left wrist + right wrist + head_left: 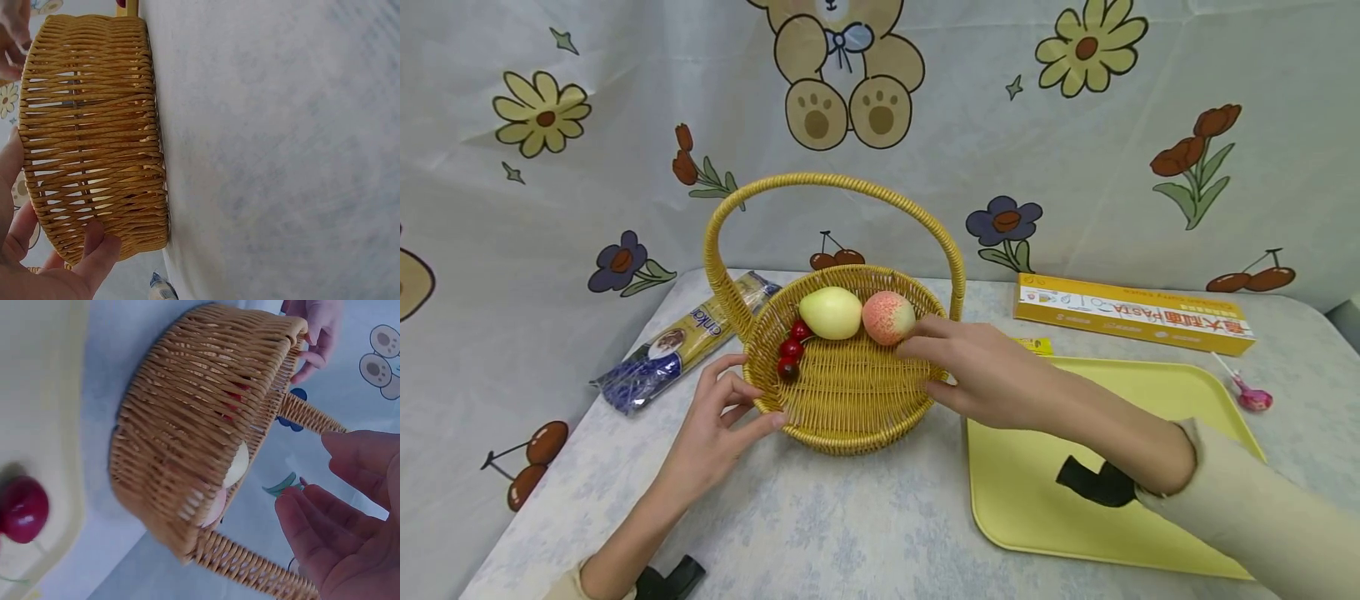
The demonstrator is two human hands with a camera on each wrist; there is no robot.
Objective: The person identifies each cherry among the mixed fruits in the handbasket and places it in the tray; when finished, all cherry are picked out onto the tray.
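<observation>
A wicker basket (850, 400) with a tall arched handle stands on the table. Inside lie a pear (831, 313), a peach (888, 317) and a bunch of cherries (790, 351) along the left side. My left hand (711, 433) grips the basket's front-left rim; the left wrist view shows its fingertips (103, 250) against the woven outer wall. Over the right rim, close to the peach, hovers my right hand (973, 367). Its fingers (312, 531) are loosely bent with nothing between them, apart from the basket in the right wrist view.
Right of the basket lies a yellow tray (1022, 492), with a dark red cherry (24, 509) on it in the right wrist view. Behind it is a pasta box (1131, 315); a wrapped lollipop (1253, 395) lies at far right. A blue-and-yellow packet (688, 342) is at left.
</observation>
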